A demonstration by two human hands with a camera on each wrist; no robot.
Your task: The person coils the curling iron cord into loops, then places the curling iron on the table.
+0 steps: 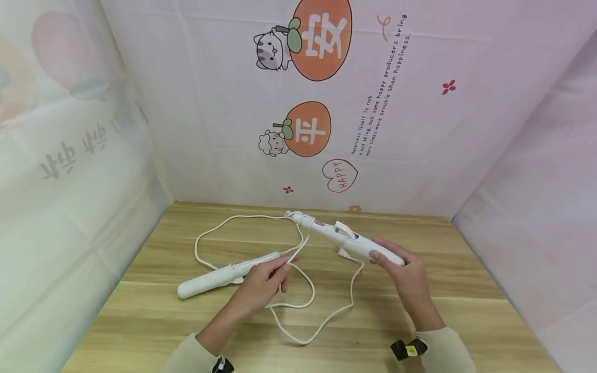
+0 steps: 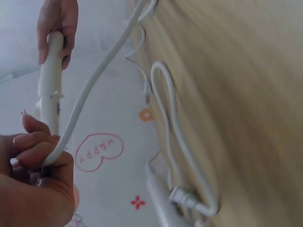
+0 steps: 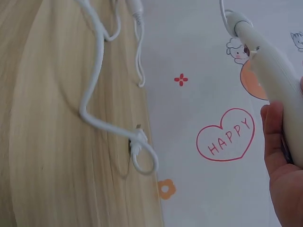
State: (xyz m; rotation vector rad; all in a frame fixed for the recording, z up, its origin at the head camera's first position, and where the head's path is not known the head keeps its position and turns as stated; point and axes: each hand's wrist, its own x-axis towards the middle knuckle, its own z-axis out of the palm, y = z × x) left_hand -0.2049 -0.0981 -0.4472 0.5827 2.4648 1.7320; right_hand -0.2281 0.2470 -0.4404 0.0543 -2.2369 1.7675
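Note:
In the head view my right hand (image 1: 411, 277) grips a white curling iron (image 1: 373, 247) by its thick end, holding it tilted above the table. White cord (image 1: 307, 221) is coiled around its far, narrower end. Lower and to the left, my left hand (image 1: 265, 284) pinches a length of the cord (image 1: 297, 252) between thumb and fingers. A second white curling iron (image 1: 205, 284) lies on the table beside the left hand, partly behind it. In the left wrist view, the cord (image 2: 90, 82) runs up out of the curled fingers.
Loose cord (image 1: 322, 327) loops across the wooden table (image 1: 387, 336), ending in a two-prong plug (image 1: 343, 253) below the raised iron. Another cord loop (image 1: 198, 243) lies behind the resting iron. Printed cloth walls (image 1: 210, 129) enclose the table at the back and sides.

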